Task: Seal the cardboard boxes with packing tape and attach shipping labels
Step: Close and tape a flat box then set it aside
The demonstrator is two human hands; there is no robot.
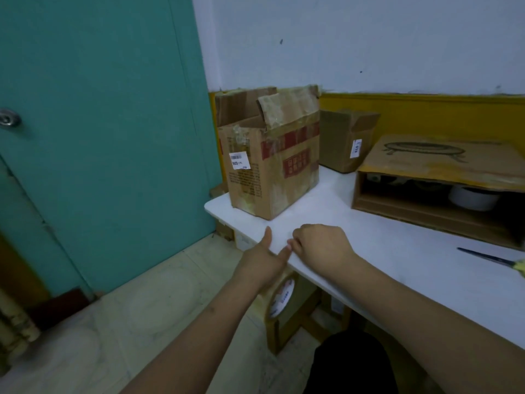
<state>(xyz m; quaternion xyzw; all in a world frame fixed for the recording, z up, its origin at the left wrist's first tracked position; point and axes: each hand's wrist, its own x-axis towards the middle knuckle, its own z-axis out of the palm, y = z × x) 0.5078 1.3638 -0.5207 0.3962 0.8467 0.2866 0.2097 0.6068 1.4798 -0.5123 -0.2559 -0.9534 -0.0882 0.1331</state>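
A worn cardboard box [274, 177] stands at the table's left corner, top flaps up and open, with a white barcode label [238, 161] on its left face. My left hand [262, 261] hangs at the table edge, thumb up and forefinger out. A packing tape roll [282, 298] hangs beneath it, apparently on its hidden fingers. My right hand [318, 248] rests on the white table [397, 251], fingers curled. Its fingertips pinch a small pale tape end beside the left forefinger.
A smaller labelled box [342, 137] sits against the yellow wall strip. A flat box on its side [426, 206] holds a white roll [471, 198]. Scissors [490, 258] lie at the right. A teal door [99, 137] stands left; a wooden stool [298, 322] is under the table.
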